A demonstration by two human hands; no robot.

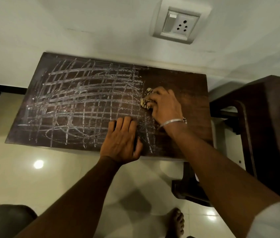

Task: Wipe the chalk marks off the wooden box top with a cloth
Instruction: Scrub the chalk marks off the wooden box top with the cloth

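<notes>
Directly below the head camera, a dark brown rectangular wooden box top (178,83) stands on a pale tiled floor (32,177) against a white wall. White chalk marks (84,103), a scribbled grid with loops, cover the left and middle of the top. A strip along the right side shows bare wood.

The right hand (163,103), with a silver bangle (171,121) on its wrist, has its fingers curled round a small crumpled beige patterned cloth (146,100). It presses the cloth onto the wood just where the chalk begins. The left hand (122,141) lies flat on the near edge of the top, fingers straight and holding nothing, resting on chalk lines.

Judging from this, wiping has only begun. To do it well:
- Press firmly and work leftward from the clean strip in overlapping strokes.
- Turn the cloth to a fresh face once it loads with dust, or it will likely smear.
- Brace the box with the left hand, but shift it onto cleaned wood, since chalk lies under it too.
</notes>
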